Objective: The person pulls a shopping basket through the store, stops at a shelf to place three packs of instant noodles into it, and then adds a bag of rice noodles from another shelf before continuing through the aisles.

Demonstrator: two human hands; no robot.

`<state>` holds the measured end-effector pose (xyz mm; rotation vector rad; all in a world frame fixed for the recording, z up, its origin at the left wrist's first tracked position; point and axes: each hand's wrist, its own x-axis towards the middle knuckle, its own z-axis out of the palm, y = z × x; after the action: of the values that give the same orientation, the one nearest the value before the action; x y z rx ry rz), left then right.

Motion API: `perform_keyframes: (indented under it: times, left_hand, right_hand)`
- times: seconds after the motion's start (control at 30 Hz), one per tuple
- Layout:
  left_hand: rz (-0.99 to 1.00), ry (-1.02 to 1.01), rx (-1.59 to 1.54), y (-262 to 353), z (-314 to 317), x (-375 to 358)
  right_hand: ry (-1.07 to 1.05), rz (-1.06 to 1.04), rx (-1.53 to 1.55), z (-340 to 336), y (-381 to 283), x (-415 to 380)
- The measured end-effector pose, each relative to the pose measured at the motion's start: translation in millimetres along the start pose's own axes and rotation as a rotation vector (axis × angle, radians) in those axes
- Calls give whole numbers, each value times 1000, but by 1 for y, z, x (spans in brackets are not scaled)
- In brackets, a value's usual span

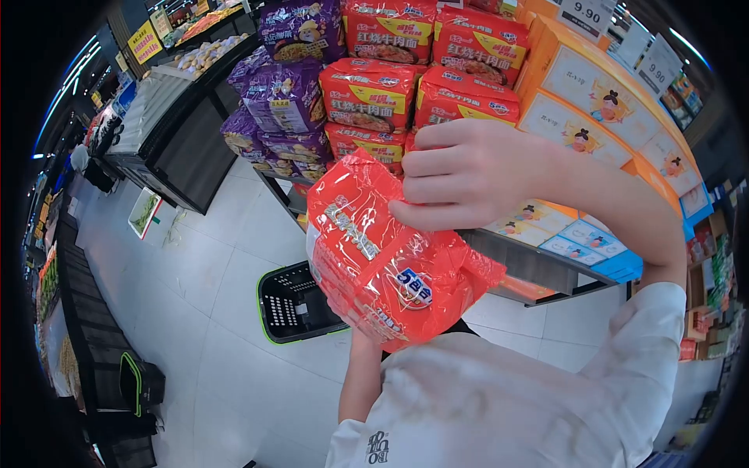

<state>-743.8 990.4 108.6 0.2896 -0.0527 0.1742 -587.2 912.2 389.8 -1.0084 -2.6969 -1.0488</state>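
A red multipack of instant noodles (363, 242) in shiny plastic film is held up in front of my body, tilted. My right hand (468, 171) has its fingers curled and closed at the pack's upper right side, with the fingertips against the wrapper. From below, my left forearm (360, 378) reaches up to the underside of the pack, which hides my left hand. Behind it stand stacks of similar red noodle packs (368, 90), with purple noodle packs (282, 101) to their left.
A black basket with a green rim (262, 308) is on the floor below. Orange and white cartons (581, 129) are stacked at the right under price signs (587, 14). Dark produce stands (183, 129) line the left, where another green-rimmed basket (142, 386) stands.
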Motion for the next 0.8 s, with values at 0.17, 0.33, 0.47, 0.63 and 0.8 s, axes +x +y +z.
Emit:
perform_keyframes:
  times: [0.17, 0.33, 0.47, 0.63, 0.8]
  left_hand:
    - [-7, 24, 2, -1, -2, 1]
    - [0, 51, -3, 2, -5, -1]
    - [7, 75, 0, 7, -8, -4]
    - [13, 94, 14, 13, -10, -13]
    - [33, 110, 20, 17, -12, -22]
  right_hand:
    - [-52, 412, 162, 4, 2, -9]
    - [-404, 1007, 664, -10, -11, -4]
    - [-521, 1126, 837, 0, -25, -1]
    - [-432, 1132, 1255, 6, -36, 3]
    - [-299, 1060, 1521, 6, -47, 6]
